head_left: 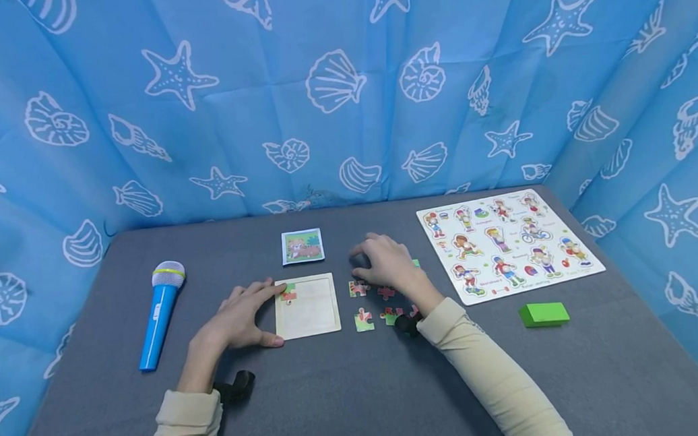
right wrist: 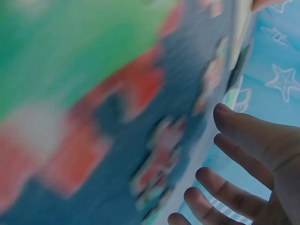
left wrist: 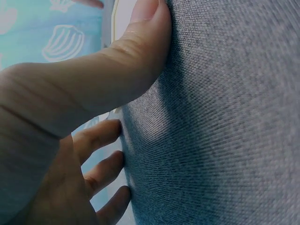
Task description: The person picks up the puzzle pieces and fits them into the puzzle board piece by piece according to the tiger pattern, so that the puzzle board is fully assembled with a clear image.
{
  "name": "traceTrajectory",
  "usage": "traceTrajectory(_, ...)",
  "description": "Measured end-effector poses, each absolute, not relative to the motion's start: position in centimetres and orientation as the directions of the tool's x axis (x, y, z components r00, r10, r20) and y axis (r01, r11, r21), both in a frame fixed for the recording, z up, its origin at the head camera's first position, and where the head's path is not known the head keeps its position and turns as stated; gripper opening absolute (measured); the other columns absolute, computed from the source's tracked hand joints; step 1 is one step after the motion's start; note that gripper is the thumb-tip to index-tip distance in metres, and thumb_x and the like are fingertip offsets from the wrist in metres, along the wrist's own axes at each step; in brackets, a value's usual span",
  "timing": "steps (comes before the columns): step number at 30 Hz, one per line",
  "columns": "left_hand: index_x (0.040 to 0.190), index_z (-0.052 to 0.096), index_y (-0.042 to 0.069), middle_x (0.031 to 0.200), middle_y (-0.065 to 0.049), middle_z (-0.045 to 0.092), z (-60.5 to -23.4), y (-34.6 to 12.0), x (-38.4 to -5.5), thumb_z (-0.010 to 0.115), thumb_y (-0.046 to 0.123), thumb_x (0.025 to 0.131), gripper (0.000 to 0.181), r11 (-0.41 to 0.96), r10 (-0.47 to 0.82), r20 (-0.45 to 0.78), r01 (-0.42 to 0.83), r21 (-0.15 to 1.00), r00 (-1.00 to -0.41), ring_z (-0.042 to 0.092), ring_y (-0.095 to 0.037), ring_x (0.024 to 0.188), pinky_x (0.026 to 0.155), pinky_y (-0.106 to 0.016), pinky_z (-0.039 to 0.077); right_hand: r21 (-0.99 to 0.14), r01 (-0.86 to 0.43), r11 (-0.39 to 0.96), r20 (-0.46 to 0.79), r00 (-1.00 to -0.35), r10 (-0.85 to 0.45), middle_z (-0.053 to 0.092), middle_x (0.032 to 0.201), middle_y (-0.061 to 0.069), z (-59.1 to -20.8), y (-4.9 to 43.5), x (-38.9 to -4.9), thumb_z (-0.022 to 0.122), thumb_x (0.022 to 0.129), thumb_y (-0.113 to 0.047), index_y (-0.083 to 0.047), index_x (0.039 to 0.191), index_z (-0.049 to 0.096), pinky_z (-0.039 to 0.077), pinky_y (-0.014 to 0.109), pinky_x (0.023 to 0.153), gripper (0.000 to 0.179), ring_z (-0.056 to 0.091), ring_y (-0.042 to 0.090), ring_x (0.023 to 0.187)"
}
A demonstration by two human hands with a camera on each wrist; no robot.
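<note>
A square wooden puzzle tray (head_left: 309, 308) lies in front of me, with one green and red puzzle piece (head_left: 290, 292) in its upper left corner. My left hand (head_left: 237, 320) rests along the tray's left side, index fingertip at that piece and thumb at the lower left edge. In the left wrist view, the thumb (left wrist: 126, 56) bends toward the tray and the other fingers spread onto the cloth. My right hand (head_left: 388, 262) hovers over several loose jigsaw pieces (head_left: 364, 319), fingers loosely bent and holding nothing. In the right wrist view, a red piece (right wrist: 161, 152) lies near the fingertips.
Behind the tray is a small picture card (head_left: 302, 247). A blue toy microphone (head_left: 160, 319) lies at the left. To the right are a white board of sports figures (head_left: 484, 235) and a green block (head_left: 544, 314). A blue curtain (head_left: 343, 137) closes off the table's back.
</note>
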State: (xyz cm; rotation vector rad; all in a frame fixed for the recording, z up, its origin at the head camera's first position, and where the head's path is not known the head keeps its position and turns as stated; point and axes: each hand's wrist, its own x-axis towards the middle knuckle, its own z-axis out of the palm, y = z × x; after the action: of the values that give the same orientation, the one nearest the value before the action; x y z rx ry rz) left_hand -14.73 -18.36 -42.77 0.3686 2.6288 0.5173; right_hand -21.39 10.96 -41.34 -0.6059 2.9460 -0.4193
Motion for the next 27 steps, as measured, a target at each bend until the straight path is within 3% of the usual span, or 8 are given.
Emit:
traceTrajectory(7, 0.160, 0.037, 0.022, 0.168, -0.018, 0.028, -42.8, -18.4, -14.8, 0.087, 0.045, 0.078, 0.099, 0.895, 0.332, -0.365, 0.168, 0.414, -0.870, 0.035, -0.045, 0.141, 0.111, -0.070, 0.032, -0.265, -0.348, 0.899, -0.064, -0.924, -0.376, 0.068, 0.116, 0.011, -41.5, 13.1, -21.5, 0.077, 0.091, -0.034, -0.017, 0.127, 0.074, 0.056, 0.049, 0.073, 0.040, 0.065, 0.031, 0.105)
traceTrajectory(13, 0.160, 0.036, 0.021, 0.168, -0.019, 0.028, -42.6, -18.4, -14.8, 0.087, 0.044, 0.078, 0.099, 0.892, 0.338, -0.368, 0.171, 0.418, -0.866, 0.035, -0.045, 0.141, 0.111, -0.071, 0.031, -0.251, -0.317, 0.915, -0.095, -0.932, -0.349, 0.067, 0.121, 0.014, -41.2, 14.6, -21.6, 0.077, 0.092, -0.035, -0.015, 0.130, 0.071, 0.055, 0.053, 0.084, 0.044, 0.064, 0.035, 0.112)
traceTrajectory(20, 0.160, 0.037, 0.020, 0.167, -0.020, 0.029, -42.5, -18.4, -14.8, 0.088, 0.044, 0.078, 0.099, 0.891, 0.341, -0.360, 0.178, 0.417, -0.868, 0.036, -0.045, 0.139, 0.110, -0.071, 0.032, -0.269, -0.270, 0.925, -0.105, -0.946, -0.307, 0.069, 0.119, 0.015, -41.0, 15.7, -21.7, 0.077, 0.091, -0.036, -0.014, 0.126, 0.073, 0.053, 0.045, 0.072, 0.042, 0.066, 0.031, 0.104)
traceTrajectory(27, 0.160, 0.036, 0.020, 0.167, -0.020, 0.029, -42.8, -18.4, -14.8, 0.087, 0.045, 0.078, 0.100, 0.891, 0.345, -0.352, 0.185, 0.415, -0.870, 0.036, -0.046, 0.140, 0.110, -0.070, 0.032, -0.275, -0.242, 0.930, -0.120, -0.951, -0.283, 0.072, 0.121, 0.015, -41.1, 16.1, -21.5, 0.077, 0.090, -0.039, -0.011, 0.125, 0.074, 0.057, 0.048, 0.079, 0.044, 0.068, 0.032, 0.108)
